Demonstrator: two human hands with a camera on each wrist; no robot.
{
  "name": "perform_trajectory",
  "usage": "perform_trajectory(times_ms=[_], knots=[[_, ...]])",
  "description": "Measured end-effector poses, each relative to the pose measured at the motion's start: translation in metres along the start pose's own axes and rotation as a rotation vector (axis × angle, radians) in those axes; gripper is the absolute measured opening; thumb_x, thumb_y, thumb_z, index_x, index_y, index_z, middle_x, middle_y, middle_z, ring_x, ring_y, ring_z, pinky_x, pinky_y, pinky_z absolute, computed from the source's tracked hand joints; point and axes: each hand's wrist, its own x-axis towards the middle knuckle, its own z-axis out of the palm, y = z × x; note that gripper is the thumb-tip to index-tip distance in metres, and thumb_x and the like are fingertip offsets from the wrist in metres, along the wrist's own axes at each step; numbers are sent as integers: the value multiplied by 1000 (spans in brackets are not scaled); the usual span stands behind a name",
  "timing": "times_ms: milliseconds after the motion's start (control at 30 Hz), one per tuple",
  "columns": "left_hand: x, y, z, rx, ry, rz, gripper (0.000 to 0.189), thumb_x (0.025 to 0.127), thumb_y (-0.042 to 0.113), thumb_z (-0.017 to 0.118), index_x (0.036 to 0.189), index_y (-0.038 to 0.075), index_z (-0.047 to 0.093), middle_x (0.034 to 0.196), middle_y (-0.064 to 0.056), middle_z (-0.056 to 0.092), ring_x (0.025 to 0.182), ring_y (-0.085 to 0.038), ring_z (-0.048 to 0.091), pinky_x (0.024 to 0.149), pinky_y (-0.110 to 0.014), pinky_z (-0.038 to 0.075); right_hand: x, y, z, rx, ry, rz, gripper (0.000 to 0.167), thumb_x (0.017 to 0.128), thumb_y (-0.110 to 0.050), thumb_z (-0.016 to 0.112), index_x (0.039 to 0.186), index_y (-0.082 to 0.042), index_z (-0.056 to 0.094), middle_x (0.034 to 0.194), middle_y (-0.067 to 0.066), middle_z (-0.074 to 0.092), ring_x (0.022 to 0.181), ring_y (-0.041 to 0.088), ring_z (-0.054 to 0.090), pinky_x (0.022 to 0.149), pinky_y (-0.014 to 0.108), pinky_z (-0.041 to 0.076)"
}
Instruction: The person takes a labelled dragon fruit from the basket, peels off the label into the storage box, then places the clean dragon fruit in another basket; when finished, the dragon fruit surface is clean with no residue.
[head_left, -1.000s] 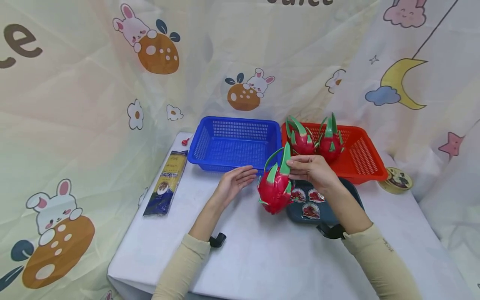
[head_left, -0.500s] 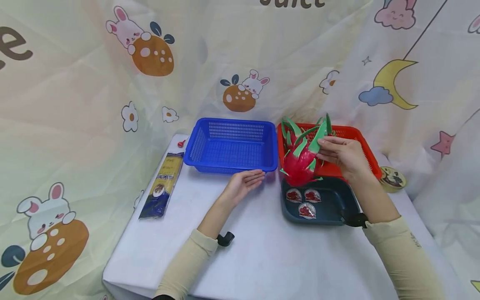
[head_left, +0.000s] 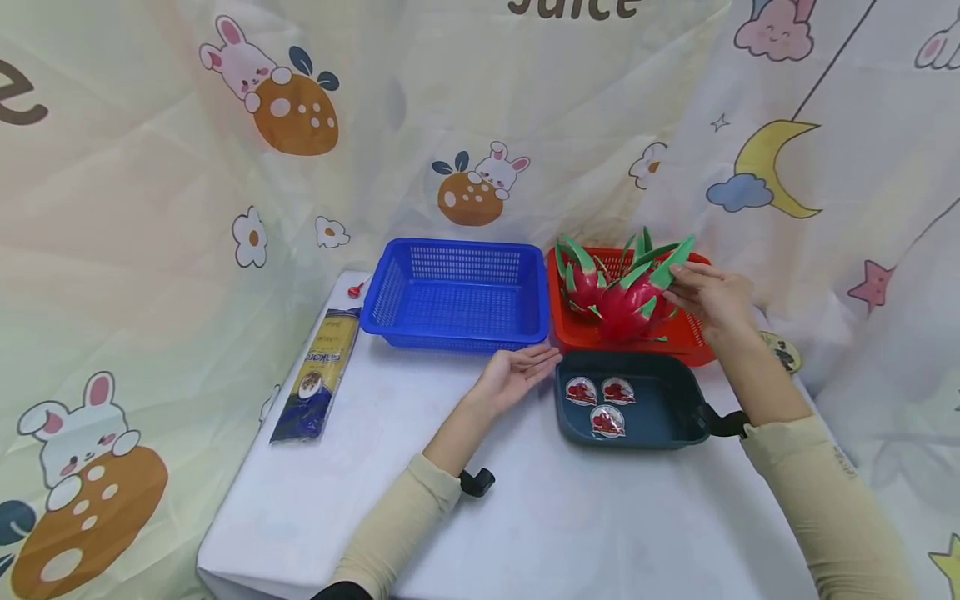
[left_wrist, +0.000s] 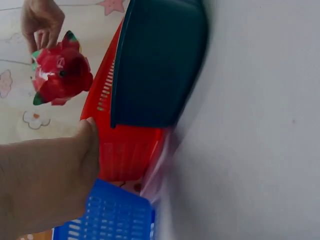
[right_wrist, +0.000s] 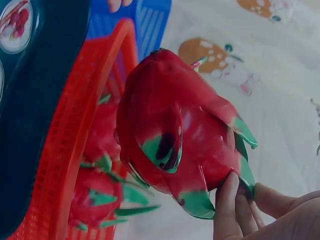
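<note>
In the head view my right hand [head_left: 712, 298] pinches a red dragon fruit [head_left: 628, 312] by a green leaf, over the red basket [head_left: 572, 335]. The right wrist view shows thumb and fingers on that leaf, the fruit hanging above the basket rim. Inside the basket lie two more dragon fruits, one at the left [head_left: 583, 285] and another partly hidden behind the held one. My left hand [head_left: 516, 377] holds nothing. Its fingers are stretched out, palm turned up, near the front right corner of the blue basket [head_left: 450, 340].
In front of the red basket stands a dark tray [head_left: 671, 400] with three round stickers [head_left: 607, 421]. A yellow and blue packet [head_left: 318, 371] lies at the left, near a small red item [head_left: 356, 291]. A round tin [head_left: 782, 352] is partly hidden behind my right forearm. A printed curtain hangs behind.
My right hand has carried the dragon fruit from the table front, back and to the right, over the red basket. My left hand has shifted to the right, with its palm turning up.
</note>
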Motion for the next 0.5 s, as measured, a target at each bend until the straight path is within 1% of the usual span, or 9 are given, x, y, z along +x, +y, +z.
perform_trajectory(times_ms=[133,300,367,500], knots=[[7,-6,3,-55,12,0,54,102,-5,33,155,-10,37,158,-27,43,150,-40,39,124,-42,32,7,-2,-10,21,66,15,36,86,-24,86,119,-12,78,95,-5,80,86,12,77,77,27,62],[15,-10,5,-103,38,0,53,101,-6,36,154,-9,40,154,-25,48,147,-41,43,122,-42,35,14,-3,-21,36,118,39,45,87,-23,85,129,-10,74,95,-5,79,87,12,77,77,27,63],[19,-11,6,-120,43,11,54,100,-7,37,154,-8,40,154,-26,48,146,-41,44,122,-42,36,17,-3,-25,31,134,43,46,86,-24,86,128,-11,74,95,-5,79,87,12,77,78,27,63],[23,-13,9,-140,50,22,54,100,-7,37,154,-8,39,155,-27,46,146,-42,43,123,-43,35,24,-4,-36,22,177,50,42,84,-25,87,122,-12,76,93,-5,78,86,12,77,76,27,63]])
